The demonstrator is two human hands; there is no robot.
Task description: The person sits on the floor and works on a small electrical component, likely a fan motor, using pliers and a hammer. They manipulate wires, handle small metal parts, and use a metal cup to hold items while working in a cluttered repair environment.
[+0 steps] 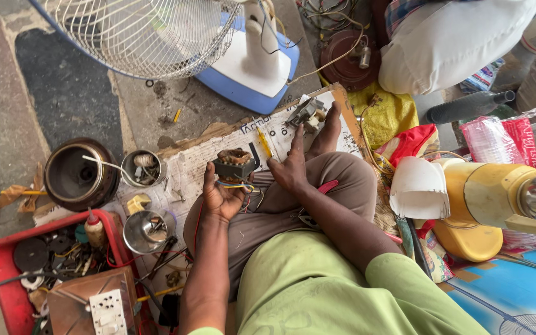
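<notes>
Left hand (221, 197) grips a motor (235, 164) — right hand (290, 167) spread on the knee; red tray (1, 270) holds discs and wires.

A light green short-sleeved shirt (317, 291) and greyish-brown trousers (336, 177), feet bare.

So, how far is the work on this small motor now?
The motor stator, copper winding showing, is already out of any housing and rests in the left hand. In hand: the right hand reaches toward it, fingers spread, holding nothing. Left: its coloured wires hang loose, and the metal housings lie open on the floor.
</notes>
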